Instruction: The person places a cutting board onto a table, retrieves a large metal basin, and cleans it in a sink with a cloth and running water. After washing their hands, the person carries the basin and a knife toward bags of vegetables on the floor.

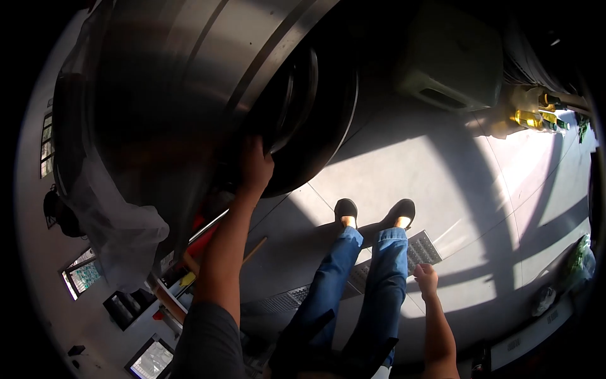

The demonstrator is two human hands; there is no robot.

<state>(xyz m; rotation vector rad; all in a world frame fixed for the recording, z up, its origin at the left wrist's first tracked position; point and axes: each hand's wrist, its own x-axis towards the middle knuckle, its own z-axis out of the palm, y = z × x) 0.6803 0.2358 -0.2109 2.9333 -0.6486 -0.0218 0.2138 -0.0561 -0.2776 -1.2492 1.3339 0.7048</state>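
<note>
My left hand (255,167) reaches forward to the dark, round, pan-like vessels (319,136) beside a large metal surface (208,38). Its fingers look curled at the near edge of these vessels, but deep shadow hides what they grip. Curved rims catch a little light there; the rest of the vessels is nearly black. Low on my other side, my right hand (426,278) hangs over the floor beside my leg. Its fingers are folded in, with nothing visible in them.
A pale plastic bin (448,60) stands ahead on the tiled floor (404,158). Bottles of yellow liquid (530,119) stand at the far right. A perforated metal drain cover (421,251) runs beneath my legs. White sheer plastic (123,221) hangs at left.
</note>
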